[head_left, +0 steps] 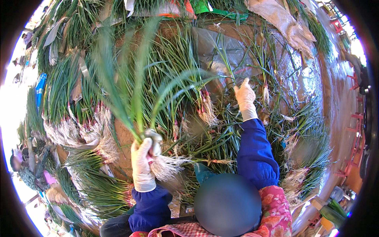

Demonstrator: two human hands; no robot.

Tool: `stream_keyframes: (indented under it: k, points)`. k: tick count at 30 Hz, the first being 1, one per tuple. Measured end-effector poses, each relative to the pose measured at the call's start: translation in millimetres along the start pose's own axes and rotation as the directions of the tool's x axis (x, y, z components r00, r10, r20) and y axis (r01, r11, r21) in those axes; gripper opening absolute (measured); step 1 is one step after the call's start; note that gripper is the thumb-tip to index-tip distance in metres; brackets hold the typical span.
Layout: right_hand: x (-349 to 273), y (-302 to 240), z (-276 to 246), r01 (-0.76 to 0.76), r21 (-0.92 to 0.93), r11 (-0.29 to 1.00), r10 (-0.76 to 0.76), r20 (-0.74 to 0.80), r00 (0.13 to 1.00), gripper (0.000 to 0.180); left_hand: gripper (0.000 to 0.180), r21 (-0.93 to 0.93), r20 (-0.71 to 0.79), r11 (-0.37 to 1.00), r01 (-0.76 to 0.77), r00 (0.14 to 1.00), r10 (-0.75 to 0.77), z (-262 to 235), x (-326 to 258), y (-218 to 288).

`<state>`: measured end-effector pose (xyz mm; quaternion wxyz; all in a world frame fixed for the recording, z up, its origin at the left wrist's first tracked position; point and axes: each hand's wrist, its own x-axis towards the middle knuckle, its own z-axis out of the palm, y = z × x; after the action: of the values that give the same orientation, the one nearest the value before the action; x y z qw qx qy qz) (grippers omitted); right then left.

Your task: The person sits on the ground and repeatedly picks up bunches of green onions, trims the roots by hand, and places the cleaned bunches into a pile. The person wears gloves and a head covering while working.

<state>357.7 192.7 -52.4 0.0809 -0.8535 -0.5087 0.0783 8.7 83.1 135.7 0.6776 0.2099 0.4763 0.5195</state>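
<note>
My left hand (143, 164), in a white glove, is closed around the lower stems of a bunch of green garlic (138, 98). Its long leaves point up and blur with motion; its pale roots (167, 166) hang to the right beside a whitish, rounded stem base. Farther ahead and to the right, my right hand (245, 96), also gloved, is stretched out with forefinger and thumb apart. A thin green stalk (224, 55) ends by its thumb, and a single garlic plant with pale roots (265, 93) lies just to its right. No object shows in that hand.
Piles of green garlic lie to the left (63, 91), ahead (169, 67) and at the lower right (312, 146). Dark plastic sheeting (205, 43) and a tan sack (282, 23) are at the far side. Red stools (357, 126) stand along the right; another person sits at the far left.
</note>
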Motion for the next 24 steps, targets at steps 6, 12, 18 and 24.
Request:
stream_keyframes:
  k: [6, 12, 18, 24]
  points:
    - [12.0, -39.8, 30.3, 0.366, 0.236, 0.900, -0.429, 0.335, 0.839, 0.031, 0.041, -0.055, -0.018, 0.995, 0.079, 0.997, -0.080, -25.9, 37.6, -25.8]
    - [-44.3, -63.7, -31.0, 0.249, 0.626, 0.739, -0.279, -0.052, 0.959, 0.024, 0.014, -0.205, -0.048, 0.964, 0.172, 0.982, -0.185, -11.2, 47.4, -81.6]
    - [-119.6, -42.3, -100.8, 0.441, 0.757, 0.482, -0.843, 0.264, 0.468, 0.019, 0.013, -0.183, 0.027, 0.910, 0.373, 0.927, -0.374, 18.9, 47.5, -137.4]
    - [-103.1, -59.3, -15.9, -0.369, 0.738, 0.565, -0.411, 0.640, 0.650, 0.046, 0.018, -0.090, -0.057, 0.902, 0.423, 0.902, -0.428, -8.3, 31.5, -137.6]
